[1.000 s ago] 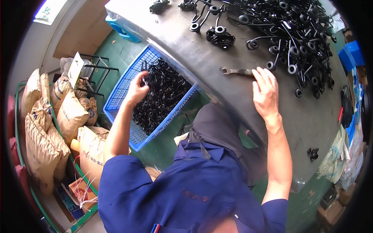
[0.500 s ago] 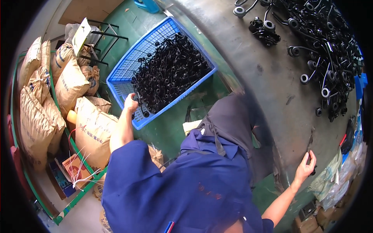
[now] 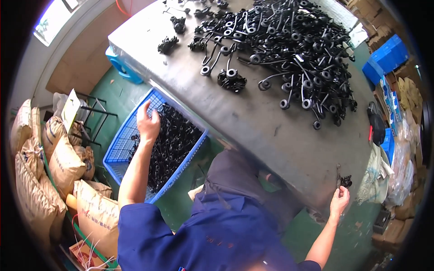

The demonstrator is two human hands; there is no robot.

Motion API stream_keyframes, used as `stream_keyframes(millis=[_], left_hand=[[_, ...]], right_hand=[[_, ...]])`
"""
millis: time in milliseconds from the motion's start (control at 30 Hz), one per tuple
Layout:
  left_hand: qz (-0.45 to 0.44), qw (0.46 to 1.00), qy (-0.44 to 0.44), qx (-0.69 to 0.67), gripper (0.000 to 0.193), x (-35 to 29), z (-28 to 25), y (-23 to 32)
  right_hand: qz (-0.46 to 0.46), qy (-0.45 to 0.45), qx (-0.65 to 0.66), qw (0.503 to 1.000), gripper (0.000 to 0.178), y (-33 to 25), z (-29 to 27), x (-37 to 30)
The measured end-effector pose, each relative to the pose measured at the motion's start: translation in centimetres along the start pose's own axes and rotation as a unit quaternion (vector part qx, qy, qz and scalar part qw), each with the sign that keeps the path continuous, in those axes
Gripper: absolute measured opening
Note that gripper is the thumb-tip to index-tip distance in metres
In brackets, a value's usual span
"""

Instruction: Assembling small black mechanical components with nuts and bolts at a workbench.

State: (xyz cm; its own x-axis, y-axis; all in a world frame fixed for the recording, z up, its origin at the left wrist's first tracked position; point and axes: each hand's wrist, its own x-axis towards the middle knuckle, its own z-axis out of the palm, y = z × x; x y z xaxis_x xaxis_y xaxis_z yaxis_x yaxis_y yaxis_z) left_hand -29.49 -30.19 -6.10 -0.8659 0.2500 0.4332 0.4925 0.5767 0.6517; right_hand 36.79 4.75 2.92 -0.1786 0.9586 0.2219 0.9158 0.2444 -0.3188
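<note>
Above the blue plastic basket [image 3: 156, 198], my left hand [image 3: 148, 124] is raised with its fingers apart and nothing in them. The basket stands on the floor at left and holds a heap of black metal parts [image 3: 174, 147], several with ring-shaped ends. At the table's near right corner, my right hand [image 3: 339, 202] is closed on the lower end of a small black part with a thin stem and ring-like tip [image 3: 338, 171]. A dark clustered piece [image 3: 346, 181] shows beside those fingertips; whether it belongs to the same part is hard to tell.
A large pile of black rods with ring ends [image 3: 294, 58] covers the far middle of the grey table [image 3: 253, 117]. Paper sacks [image 3: 65, 156] stand at left near a black metal frame [image 3: 97, 115]. Blue bins [image 3: 386, 56], plastic bags [image 3: 400, 167] and cartons line the right side.
The view has swung up, showing more of the table. My left hand has moved from the basket's near rim to over its contents, fingers spread. My right hand stays at the table corner.
</note>
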Motion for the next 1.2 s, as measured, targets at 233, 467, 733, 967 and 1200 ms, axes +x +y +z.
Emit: stream_keyframes(millis=[233, 467, 733, 967, 1200], left_hand=[[0.152, 0.971, -0.120, -0.142, 0.046, 6.9, 7.4, 18.1], [0.043, 0.968, -0.219, 0.118, 0.071, 11.1, 14.6, 22.9], [-0.078, 0.920, -0.380, -0.062, 0.055, 16.7, 12.1, 21.7], [-0.216, 0.833, -0.425, -0.281, 0.034, 13.8, 8.5, 21.5], [-0.243, 0.708, -0.500, -0.435, 0.035, 14.6, 9.0, 15.5]], right_hand=[[-0.014, 0.139, 0.080, 0.987, 0.022, 0.1, 3.3, -2.1], [-0.017, 0.169, 0.114, 0.979, 0.021, -0.8, 3.3, -2.3], [-0.062, 0.176, 0.091, 0.978, 0.019, -1.5, 2.9, -2.2], [-0.052, 0.174, 0.084, 0.980, 0.018, -1.2, 2.7, -2.2], [-0.045, 0.166, 0.089, 0.981, 0.017, -1.2, 3.0, -2.2]])
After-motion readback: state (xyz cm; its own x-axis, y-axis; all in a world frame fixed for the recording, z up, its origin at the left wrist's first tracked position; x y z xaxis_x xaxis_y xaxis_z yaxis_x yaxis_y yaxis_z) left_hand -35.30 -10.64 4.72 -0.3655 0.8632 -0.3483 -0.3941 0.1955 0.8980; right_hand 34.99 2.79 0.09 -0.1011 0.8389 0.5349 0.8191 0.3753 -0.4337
